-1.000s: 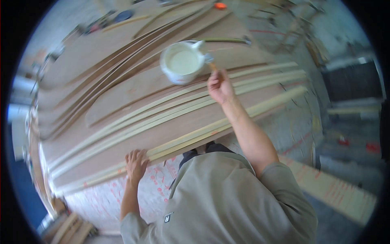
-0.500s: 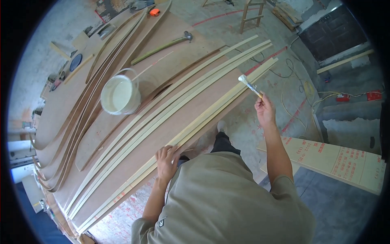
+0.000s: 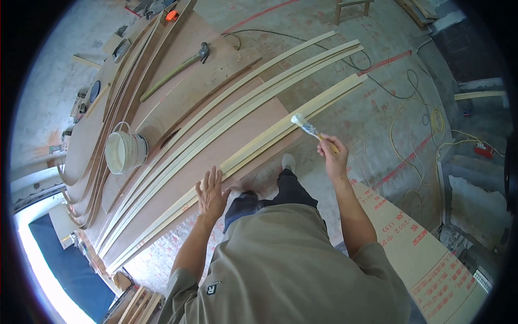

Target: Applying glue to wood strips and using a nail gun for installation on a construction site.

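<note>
My right hand (image 3: 334, 155) grips the yellow handle of a paintbrush (image 3: 308, 128), its fingers closed. White stuff coats the bristles, which point left and hover at or just over the nearest pale wood strips (image 3: 264, 139); contact is hard to tell. My left hand (image 3: 212, 194) rests by the same strips with its fingers spread, the fingertips over their edge. Farther back on the board lie several more long pale strips (image 3: 232, 102). A clear plastic bucket (image 3: 125, 153) of whitish liquid stands to the left of them, its handle raised.
A hammer (image 3: 178, 70) lies across the brown board (image 3: 253, 116). Bent brown strips (image 3: 121, 102) run along the left, with an orange tape measure (image 3: 172, 16) at the far end. Cables (image 3: 415, 129) trail over the floor on the right, near a printed panel (image 3: 415, 243).
My right hand has brought the brush left and lower, toward the near strips. The fingers of my left hand have spread. The whole view has shifted and turned.
</note>
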The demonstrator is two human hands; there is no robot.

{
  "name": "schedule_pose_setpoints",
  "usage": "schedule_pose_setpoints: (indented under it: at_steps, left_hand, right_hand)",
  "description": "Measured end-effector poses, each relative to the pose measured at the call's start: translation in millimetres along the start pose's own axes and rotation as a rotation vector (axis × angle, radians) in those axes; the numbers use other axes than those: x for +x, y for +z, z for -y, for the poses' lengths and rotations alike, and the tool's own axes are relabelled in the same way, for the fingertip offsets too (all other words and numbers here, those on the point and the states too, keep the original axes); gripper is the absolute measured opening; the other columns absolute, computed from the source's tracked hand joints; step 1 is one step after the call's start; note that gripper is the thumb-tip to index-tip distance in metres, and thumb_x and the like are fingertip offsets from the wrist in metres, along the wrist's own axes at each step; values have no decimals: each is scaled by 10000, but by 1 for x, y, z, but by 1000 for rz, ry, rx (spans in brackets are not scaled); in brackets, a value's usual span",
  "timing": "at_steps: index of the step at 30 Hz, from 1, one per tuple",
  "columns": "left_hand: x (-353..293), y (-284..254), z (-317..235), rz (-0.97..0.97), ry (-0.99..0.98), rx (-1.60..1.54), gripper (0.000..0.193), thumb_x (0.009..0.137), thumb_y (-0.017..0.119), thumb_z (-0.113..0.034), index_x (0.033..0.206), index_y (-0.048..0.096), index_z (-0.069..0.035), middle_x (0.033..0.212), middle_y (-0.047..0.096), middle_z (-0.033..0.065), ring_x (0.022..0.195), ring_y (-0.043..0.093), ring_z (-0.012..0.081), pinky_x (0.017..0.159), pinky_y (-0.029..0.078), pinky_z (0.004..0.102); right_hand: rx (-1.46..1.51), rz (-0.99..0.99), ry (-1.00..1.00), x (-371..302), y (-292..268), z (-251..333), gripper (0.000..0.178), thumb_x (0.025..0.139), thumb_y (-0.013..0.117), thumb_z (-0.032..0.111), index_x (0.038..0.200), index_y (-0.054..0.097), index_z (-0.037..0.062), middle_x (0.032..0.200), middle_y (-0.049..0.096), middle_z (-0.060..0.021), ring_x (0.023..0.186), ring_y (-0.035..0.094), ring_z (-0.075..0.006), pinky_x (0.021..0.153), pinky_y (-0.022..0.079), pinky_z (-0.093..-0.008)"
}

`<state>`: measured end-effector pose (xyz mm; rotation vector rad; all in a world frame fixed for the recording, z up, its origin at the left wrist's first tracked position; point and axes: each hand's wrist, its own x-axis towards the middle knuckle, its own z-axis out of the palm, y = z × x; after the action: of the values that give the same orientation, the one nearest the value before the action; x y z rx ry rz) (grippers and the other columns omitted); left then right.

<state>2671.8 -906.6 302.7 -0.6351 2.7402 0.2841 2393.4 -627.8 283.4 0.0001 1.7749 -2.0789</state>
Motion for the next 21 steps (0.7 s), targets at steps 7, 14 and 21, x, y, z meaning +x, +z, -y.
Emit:
schedule_pose_setpoints:
  at_steps: [7, 14, 21]
  left_hand:
    - [4, 0, -16, -36, -7, -88, 809, 837, 750, -215, 1504, 331, -33, 1583, 315, 167, 1425, 344, 367, 1114, 324, 524]
    - [2, 2, -20, 0, -41, -93, 800, 876, 706, -260, 1518, 300, -8, 1592, 286, 199, 1429, 312, 422, 1152, 288, 509]
    - [4, 4, -21, -33, -30, -152, 850, 832, 747, -185, 1514, 281, 15, 1586, 284, 212, 1444, 293, 421, 1161, 284, 498]
  right_hand:
    - [-68, -1, -30, 17, -13, -3, 199, 979, 614, 127, 1086, 663, -34, 837, 634, -47, 726, 575, -84, 648, 479, -223]
    - [-180, -177, -126, 69, -56, 12, 213, 988, 609, 163, 1084, 671, -17, 822, 636, -44, 718, 571, -86, 647, 477, -222]
    - [-188, -274, -200, 106, -85, 31, 220, 982, 621, 175, 1094, 678, -5, 810, 633, -29, 733, 575, -85, 651, 477, -231]
